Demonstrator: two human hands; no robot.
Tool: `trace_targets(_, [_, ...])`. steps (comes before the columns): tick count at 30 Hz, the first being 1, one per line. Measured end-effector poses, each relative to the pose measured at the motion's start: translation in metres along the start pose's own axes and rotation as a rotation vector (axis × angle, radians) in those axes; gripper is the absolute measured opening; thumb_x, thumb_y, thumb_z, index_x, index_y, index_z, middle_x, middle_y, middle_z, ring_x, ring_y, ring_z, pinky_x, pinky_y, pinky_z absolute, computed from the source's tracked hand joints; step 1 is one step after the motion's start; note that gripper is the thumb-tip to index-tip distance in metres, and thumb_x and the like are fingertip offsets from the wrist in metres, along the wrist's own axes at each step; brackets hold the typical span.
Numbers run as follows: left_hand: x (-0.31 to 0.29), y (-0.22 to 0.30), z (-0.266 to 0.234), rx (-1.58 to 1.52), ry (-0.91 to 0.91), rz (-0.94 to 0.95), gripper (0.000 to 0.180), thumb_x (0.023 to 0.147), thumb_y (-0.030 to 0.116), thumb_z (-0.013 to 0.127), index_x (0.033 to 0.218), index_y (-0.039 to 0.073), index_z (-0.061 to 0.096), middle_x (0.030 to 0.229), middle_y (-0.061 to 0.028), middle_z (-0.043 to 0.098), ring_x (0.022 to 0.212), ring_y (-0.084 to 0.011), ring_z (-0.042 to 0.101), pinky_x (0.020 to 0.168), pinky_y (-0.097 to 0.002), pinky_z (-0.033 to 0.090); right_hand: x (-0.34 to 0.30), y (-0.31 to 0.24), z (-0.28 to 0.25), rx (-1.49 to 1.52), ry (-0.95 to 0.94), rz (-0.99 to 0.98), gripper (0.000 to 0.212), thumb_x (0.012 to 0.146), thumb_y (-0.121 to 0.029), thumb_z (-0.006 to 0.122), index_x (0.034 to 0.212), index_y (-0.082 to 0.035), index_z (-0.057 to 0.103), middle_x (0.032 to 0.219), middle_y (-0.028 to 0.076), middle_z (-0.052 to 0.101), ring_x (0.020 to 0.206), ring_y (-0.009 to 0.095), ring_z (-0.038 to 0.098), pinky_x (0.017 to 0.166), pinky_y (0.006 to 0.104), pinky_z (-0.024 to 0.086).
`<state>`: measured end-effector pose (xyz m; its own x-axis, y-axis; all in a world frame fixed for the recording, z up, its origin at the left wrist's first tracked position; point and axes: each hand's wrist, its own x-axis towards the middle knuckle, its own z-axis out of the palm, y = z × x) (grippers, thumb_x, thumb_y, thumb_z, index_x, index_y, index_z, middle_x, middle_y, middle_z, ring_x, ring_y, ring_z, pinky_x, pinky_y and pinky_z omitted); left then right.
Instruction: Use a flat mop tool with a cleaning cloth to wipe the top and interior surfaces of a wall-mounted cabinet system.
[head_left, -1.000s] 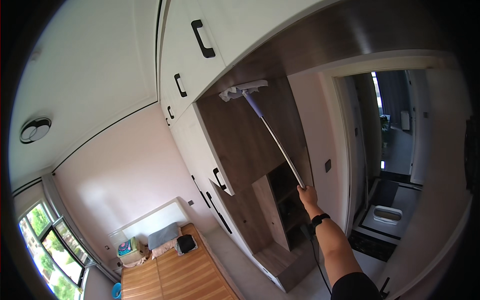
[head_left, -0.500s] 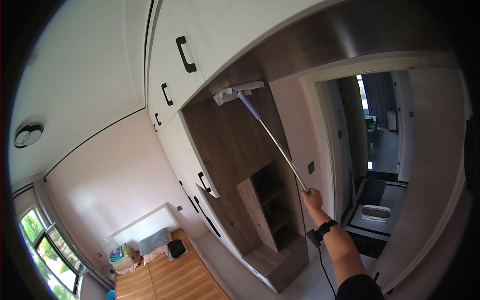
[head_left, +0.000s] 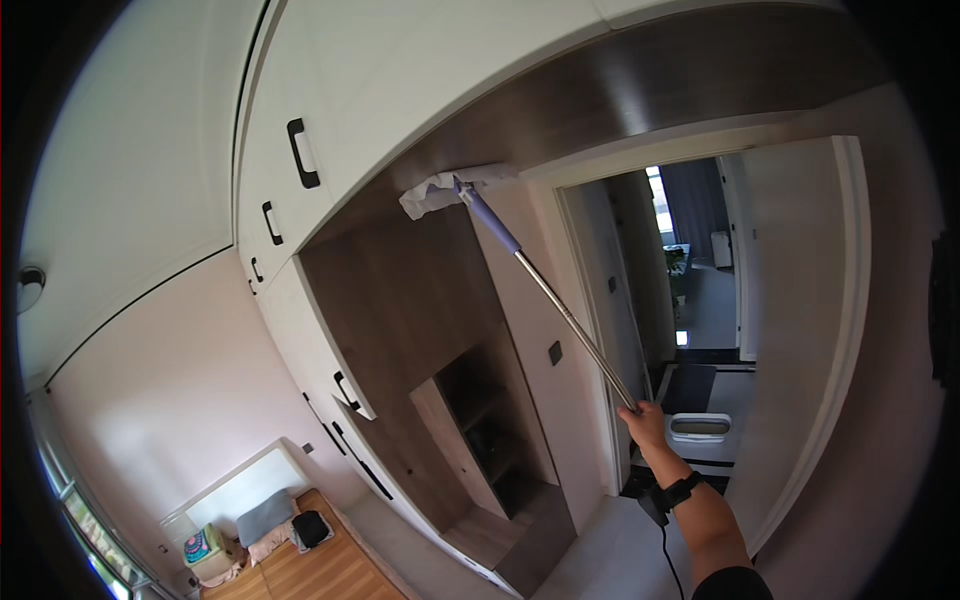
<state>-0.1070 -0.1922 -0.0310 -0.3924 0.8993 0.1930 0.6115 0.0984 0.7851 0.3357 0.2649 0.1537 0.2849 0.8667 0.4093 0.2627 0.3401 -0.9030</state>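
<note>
we've our r hand [head_left: 646, 425] low on the mop [head_left: 547, 290], fingers closed rnd it; its pale cloth [head_left: 428, 196] is up at the underside of the dark wood panel [head_left: 630, 78]. l hand: can't tell, out of view.

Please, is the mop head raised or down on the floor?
Raised: the mop head is up by the dark brown panel, its pole slanting down to the right hand.
</note>
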Motion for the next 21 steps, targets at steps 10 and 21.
trace_targets(10, [0.039, 0.038, 0.034, -0.019, -0.099, 0.112, 0.022, 0.081, 0.008, 0.05, 0.1, -0.003, 0.055, 0.058, -0.0021, 0.047, 0.052, -0.0073, 0.041, 0.046, -0.0223, 0.036, -0.029, 0.024, -0.099, 0.081, 0.106, 0.052, 0.029, 0.068, -0.025, 0.068, 0.066, 0.002, 0.059, 0.052, 0.004, 0.049, 0.049, 0.011, 0.044, 0.046, 0.0284, 0.035])
trace_targets(21, [0.085, 0.039, 0.052, -0.079, -0.275, 0.192, 0.027, 0.082, 0.004, 0.042, 0.107, -0.004, 0.049, 0.065, -0.0012, 0.048, 0.056, -0.0069, 0.04, 0.048, -0.0207, 0.035, -0.07, 0.033, -0.18, 0.154, 0.249, 0.062, 0.019, 0.067, -0.016, 0.068, 0.068, 0.002, 0.061, 0.051, -0.003, 0.042, 0.048, 0.006, 0.037, 0.045, 0.0248, 0.029])
